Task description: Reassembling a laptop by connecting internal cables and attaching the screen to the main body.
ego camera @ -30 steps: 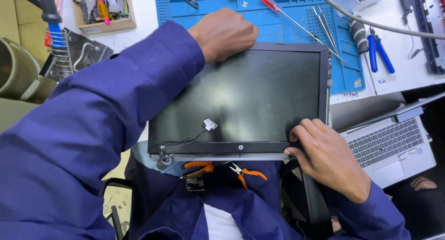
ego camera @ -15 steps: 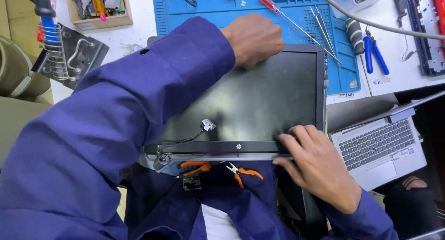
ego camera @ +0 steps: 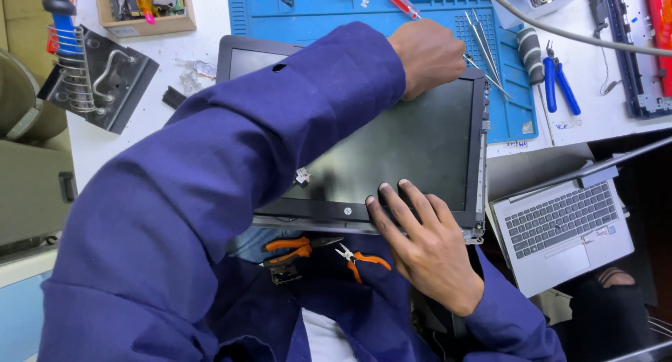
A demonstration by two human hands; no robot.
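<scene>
Left hand slid along screen panel over blue mat.

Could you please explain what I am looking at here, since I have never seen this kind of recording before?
The picture comes from a camera worn on a person's head, looking down at their own two bare hands in blue sleeves. The left hand grips the far edge of a detached laptop screen panel, and the right hand presses flat on its near edge. The panel rests partly on a blue work mat on a white bench. Around it lie tweezers, a red-handled screwdriver, blue-handled pliers and a soldering iron stand. Orange-handled pliers lie on the person's lap, and an open laptop sits to the right.
</scene>
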